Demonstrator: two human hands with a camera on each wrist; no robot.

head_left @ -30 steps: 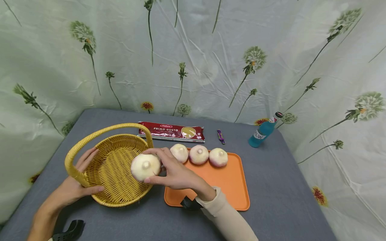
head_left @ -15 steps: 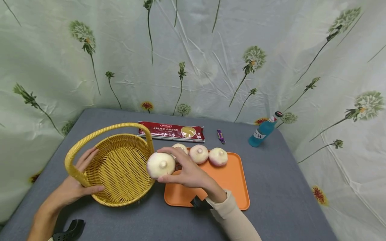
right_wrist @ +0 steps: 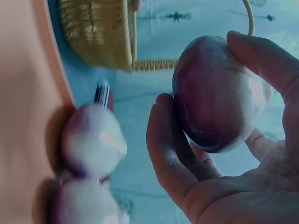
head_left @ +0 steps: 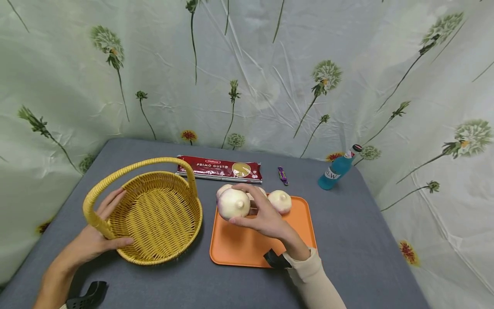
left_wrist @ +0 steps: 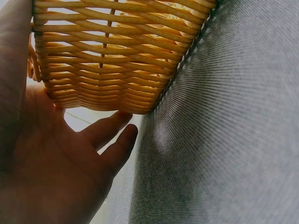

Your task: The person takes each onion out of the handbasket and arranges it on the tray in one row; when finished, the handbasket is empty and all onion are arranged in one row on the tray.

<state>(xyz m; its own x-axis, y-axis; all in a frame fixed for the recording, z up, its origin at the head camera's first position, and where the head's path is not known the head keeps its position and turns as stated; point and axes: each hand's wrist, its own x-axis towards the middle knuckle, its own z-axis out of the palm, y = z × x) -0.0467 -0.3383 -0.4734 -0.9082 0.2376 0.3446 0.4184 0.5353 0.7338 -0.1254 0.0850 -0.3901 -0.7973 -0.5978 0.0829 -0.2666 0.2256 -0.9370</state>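
Note:
A white-and-purple turnip [head_left: 233, 204] is held above the orange tray [head_left: 247, 251] by my right hand [head_left: 266, 214], thumb on one side and fingers on the other. Beneath and behind it sit more turnips [head_left: 279, 201] along the tray's far edge, partly covered by the hand. My left hand [head_left: 96, 240] grips the left side of a yellow wicker basket [head_left: 154, 223] by its handle's base, thumb over the rim. In the left wrist view, two fingers [left_wrist: 119, 144] lie against the outside of the basket's wall [left_wrist: 107, 65]. No object shows inside the basket.
A red pasta packet [head_left: 220, 168] lies behind the basket and tray. Right of it is a small purple wrapped candy [head_left: 283, 176]. A blue bottle [head_left: 335, 171] stands at the back right. A flowered cloth [head_left: 262, 86] hangs behind the grey table [head_left: 362, 253].
My right hand has carried the turnip rightward, from over the basket's right side to over the tray's far left part. The left hand and the basket have stayed in place.

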